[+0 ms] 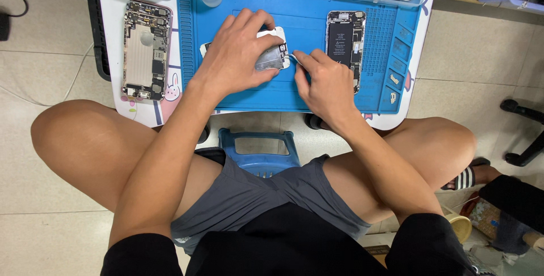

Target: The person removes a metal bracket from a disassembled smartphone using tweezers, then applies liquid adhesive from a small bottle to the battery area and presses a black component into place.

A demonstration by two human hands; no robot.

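A small white table (pixel 416 60) carries a blue work mat (pixel 306 92) and an opened phone body (pixel 146 49) beside it.

Bright even indoor light, soft shadows under the hands, sharp focus, slight wide-angle stretch at edges

Single head-worn view, looking steeply down past the knees, blue work mat (pixel 294 92) close, floor around it
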